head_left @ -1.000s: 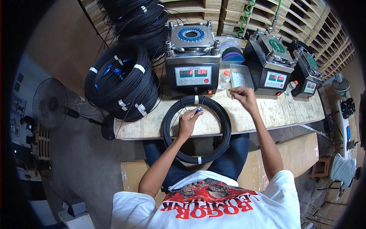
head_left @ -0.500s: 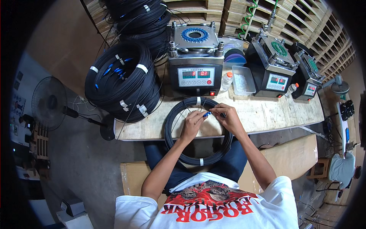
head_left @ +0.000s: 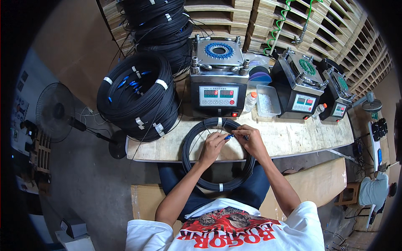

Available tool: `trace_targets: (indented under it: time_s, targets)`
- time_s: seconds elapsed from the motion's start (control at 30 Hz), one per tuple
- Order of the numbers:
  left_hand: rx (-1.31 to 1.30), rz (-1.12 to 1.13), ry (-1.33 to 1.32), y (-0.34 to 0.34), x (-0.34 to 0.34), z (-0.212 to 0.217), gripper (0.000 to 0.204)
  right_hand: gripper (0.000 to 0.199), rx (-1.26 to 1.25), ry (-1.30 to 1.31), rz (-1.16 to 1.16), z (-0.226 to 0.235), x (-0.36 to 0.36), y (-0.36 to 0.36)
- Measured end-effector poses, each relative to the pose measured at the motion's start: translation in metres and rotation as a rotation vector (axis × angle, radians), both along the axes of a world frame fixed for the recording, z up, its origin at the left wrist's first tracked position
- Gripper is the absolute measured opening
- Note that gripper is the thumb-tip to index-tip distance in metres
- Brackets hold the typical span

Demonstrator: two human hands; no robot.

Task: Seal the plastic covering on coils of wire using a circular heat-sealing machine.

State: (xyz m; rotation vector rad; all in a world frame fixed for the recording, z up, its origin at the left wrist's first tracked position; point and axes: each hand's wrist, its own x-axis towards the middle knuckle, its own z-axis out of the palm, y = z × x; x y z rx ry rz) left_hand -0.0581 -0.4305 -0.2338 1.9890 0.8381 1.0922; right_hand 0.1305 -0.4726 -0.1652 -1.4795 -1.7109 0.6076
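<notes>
A ring of black cable [head_left: 186, 147], bound with white tape, lies partly on the table's front edge and partly over my lap. Inside its far part, my left hand [head_left: 212, 147] is closed in a pinch on a small blue cable connector [head_left: 228, 137]. My right hand [head_left: 251, 141] is closed at the connector's other end, thumb and fingertips together. Whatever sits between those right fingertips is too small and covered to make out; a bit of blue shows there. Both forearms reach across the ring.
A stack of black cable coils [head_left: 138, 106] with blue connectors stands at left. Behind the ring is a polishing machine [head_left: 217, 98] with a blue-studded round fixture; two more machines stand right. A bottle [head_left: 250, 101], a clear tray [head_left: 268, 100] and a fan [head_left: 56, 111] are nearby.
The whole scene sits a little lower in the picture, as the view has tilted up. Both hands keep their pinch near the connector, and the ring stays in place.
</notes>
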Motion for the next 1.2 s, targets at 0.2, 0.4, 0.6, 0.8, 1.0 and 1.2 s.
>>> trace_targets:
  time_s: [0.2, 0.4, 0.6, 0.8, 1.0, 1.2]
  targets:
    - [-0.021, -0.002, 0.018, 0.001, 0.000, 0.000, 0.026, 0.020, 0.042, -0.027, -0.003, -0.004, -0.003, 0.000]
    - [-0.016, 0.008, 0.009, 0.002, 0.001, -0.002, 0.024, 0.023, 0.002, -0.022, 0.039, 0.002, -0.001, 0.002]
    - [0.009, 0.002, 0.040, 0.002, -0.001, 0.002, 0.023, 0.021, 0.014, -0.181, 0.157, 0.003, 0.011, 0.013]
    - [0.078, 0.000, 0.055, 0.006, -0.001, -0.005, 0.020, 0.021, -0.055, -0.368, 0.275, 0.008, 0.015, 0.026]
    - [-0.004, 0.019, 0.029, 0.005, 0.000, -0.001, 0.020, 0.021, -0.128, -0.249, 0.274, 0.011, 0.015, 0.035]
    - [-0.178, 0.048, -0.072, 0.009, 0.003, -0.004, 0.021, 0.027, -0.207, 0.359, 0.111, -0.006, 0.004, 0.025]
